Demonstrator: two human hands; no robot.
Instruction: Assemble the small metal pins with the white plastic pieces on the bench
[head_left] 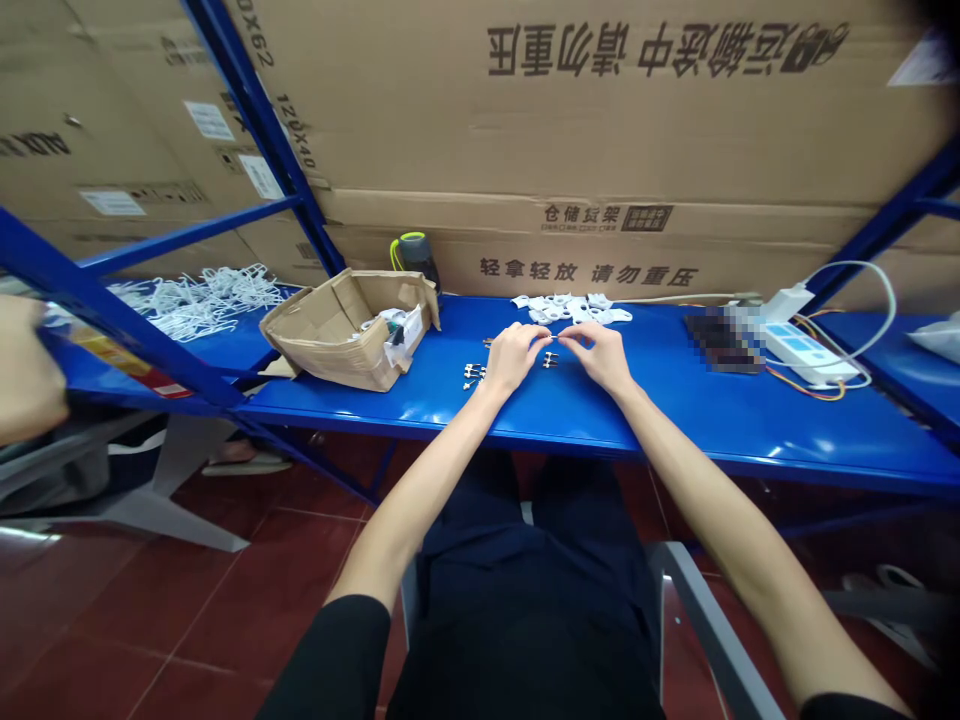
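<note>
Blue steel shelf (675,420), left hand (510,358) and right hand (596,358) pinching tiny white part (553,340) (shape unclear).

One left hand (510,358) and one right hand (596,358) on one small part (553,340); one co-worker's forearm (26,370); one blue counter (675,420); one cardboard box (349,335); one bottle (415,258); one power strip (810,350); one heap of white plastic pieces (570,308); one tangle of white loops (195,303).

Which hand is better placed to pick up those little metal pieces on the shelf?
Left, probably: both hands pinch a small white piece, but the left hand sits nearer the small metal parts; the right hand is farther.
</note>
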